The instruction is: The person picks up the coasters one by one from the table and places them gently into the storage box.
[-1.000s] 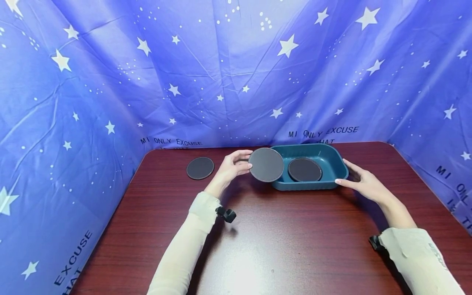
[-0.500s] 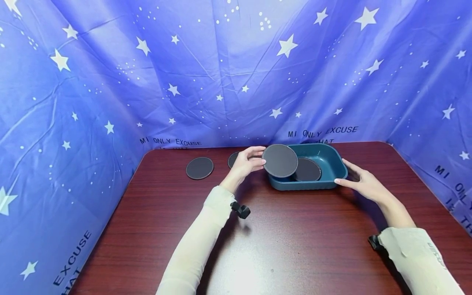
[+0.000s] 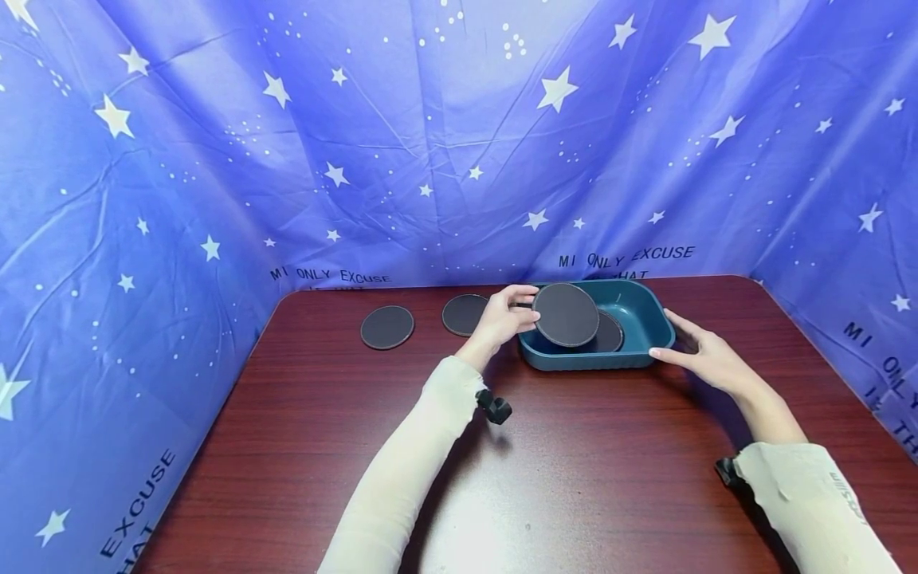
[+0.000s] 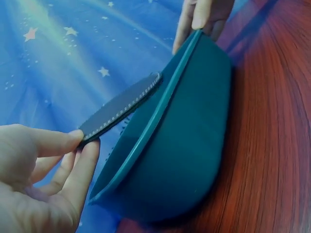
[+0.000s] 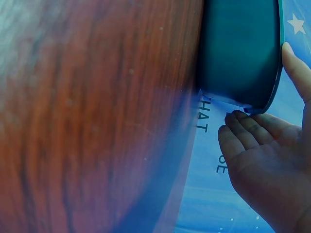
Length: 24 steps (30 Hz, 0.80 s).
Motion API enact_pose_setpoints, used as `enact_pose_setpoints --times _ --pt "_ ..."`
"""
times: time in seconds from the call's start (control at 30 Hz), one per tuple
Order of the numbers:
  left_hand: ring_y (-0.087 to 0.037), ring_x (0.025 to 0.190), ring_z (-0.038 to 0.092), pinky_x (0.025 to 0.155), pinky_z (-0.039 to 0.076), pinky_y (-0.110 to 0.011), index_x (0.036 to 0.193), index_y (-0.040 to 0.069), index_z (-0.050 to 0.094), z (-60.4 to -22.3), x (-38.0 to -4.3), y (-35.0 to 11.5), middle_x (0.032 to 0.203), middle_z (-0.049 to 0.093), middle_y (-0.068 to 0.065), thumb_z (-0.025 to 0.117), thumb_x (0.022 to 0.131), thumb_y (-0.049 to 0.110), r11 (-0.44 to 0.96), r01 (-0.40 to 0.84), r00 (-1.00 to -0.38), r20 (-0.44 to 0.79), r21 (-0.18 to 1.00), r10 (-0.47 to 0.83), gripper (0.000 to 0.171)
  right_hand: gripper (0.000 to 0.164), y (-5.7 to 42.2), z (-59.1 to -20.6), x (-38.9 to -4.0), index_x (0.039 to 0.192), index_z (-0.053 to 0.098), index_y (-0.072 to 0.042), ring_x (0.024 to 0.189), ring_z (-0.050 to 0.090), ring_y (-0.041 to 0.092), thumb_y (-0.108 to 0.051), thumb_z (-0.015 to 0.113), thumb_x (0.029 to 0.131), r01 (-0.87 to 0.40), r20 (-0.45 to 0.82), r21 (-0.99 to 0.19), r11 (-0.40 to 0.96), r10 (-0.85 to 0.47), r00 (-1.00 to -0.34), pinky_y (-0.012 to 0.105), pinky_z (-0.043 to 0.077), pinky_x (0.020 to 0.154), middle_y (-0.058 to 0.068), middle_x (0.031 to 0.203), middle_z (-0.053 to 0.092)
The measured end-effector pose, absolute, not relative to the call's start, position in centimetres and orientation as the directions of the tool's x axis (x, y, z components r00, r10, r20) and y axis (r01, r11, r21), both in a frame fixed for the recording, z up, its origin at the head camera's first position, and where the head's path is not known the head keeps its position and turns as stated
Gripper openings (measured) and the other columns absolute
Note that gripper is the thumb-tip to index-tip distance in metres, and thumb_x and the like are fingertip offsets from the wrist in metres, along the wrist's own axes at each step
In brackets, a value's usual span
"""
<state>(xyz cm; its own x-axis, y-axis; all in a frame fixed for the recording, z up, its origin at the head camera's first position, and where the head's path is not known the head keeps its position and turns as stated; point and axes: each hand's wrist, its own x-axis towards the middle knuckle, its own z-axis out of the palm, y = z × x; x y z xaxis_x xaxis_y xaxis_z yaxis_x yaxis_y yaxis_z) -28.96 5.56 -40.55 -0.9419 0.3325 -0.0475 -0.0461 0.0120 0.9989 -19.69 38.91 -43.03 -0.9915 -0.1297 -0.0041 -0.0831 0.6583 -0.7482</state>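
Note:
My left hand (image 3: 496, 320) pinches the edge of a round dark coaster (image 3: 566, 315) with stitching around its rim. The coaster hangs tilted over the left half of a teal oblong basin (image 3: 595, 363). In the left wrist view, thumb and fingertips hold the coaster (image 4: 119, 109) at its near edge, just above the basin's rim. Another dark coaster (image 3: 611, 333) lies in the basin, partly covered by the held one. My right hand (image 3: 706, 357) rests against the basin's right end, thumb at the rim; in the right wrist view its fingers (image 5: 245, 132) extend along the end wall.
Two more dark round coasters lie on the table left of the basin: one coaster (image 3: 387, 328) further left, and another coaster (image 3: 464, 316) partly behind my left hand. The reddish-brown wooden table (image 3: 287, 446) ends at a blue star-patterned cloth (image 3: 430, 159) behind the basin.
My left hand has carried the coaster rightward, from beside the basin's left end to over its inside. A coaster hidden behind that hand has come into sight. The right hand has stayed put.

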Motion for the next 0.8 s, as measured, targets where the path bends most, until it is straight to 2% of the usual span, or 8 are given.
enact_pose_setpoints --times 0.3,0.5,0.6,0.8 --pt "-0.024 0.094 0.072 0.071 0.063 -0.029 0.124 0.004 0.064 -40.9 -28.8 9.1 0.117 0.066 -0.016 0.068 0.084 -0.013 0.226 0.041 -0.975 -0.011 0.973 0.223 0.043 0.087 38.8 -43.0 -19.6 0.16 0.015 -0.007 0.142 0.028 0.054 -0.031 0.068 0.095 -0.089 0.003 -0.75 0.655 -0.132 -0.991 -0.01 0.025 0.083 0.032 0.159 0.026" --pt "-0.022 0.096 0.072 0.068 0.061 -0.023 0.124 0.006 0.064 -40.8 -28.8 10.7 0.117 0.065 -0.013 0.068 0.086 -0.011 0.38 0.069 -0.979 -0.01 0.922 0.202 0.042 0.086 38.7 -43.0 -19.6 0.16 0.016 -0.007 0.141 0.031 0.053 -0.03 0.068 0.095 -0.091 0.008 -0.746 0.66 -0.128 -0.992 -0.009 0.026 0.083 0.032 0.158 0.028" --pt "-0.019 0.098 0.071 0.074 0.059 -0.021 0.125 0.01 0.063 -40.7 -28.9 11.1 0.118 0.065 -0.009 0.068 0.089 -0.006 0.5 0.09 -0.98 -0.011 0.861 0.197 0.04 0.086 38.7 -43.0 -19.6 0.16 0.016 -0.007 0.14 0.032 0.053 -0.03 0.068 0.095 -0.095 0.011 -0.745 0.66 -0.131 -0.991 -0.008 0.027 0.083 0.032 0.158 0.029" --pt "-0.014 0.114 0.059 0.09 0.052 -0.022 0.131 0.016 0.06 -40.4 -28.9 11.7 0.125 0.062 -0.002 0.061 0.093 0.002 0.738 0.144 -0.969 -0.056 0.66 0.239 0.041 0.086 38.6 -43.0 -19.6 0.159 0.018 -0.006 0.139 0.032 0.054 -0.028 0.069 0.095 -0.106 0.025 -0.745 0.659 -0.131 -0.991 -0.009 0.027 0.083 0.032 0.157 0.029"
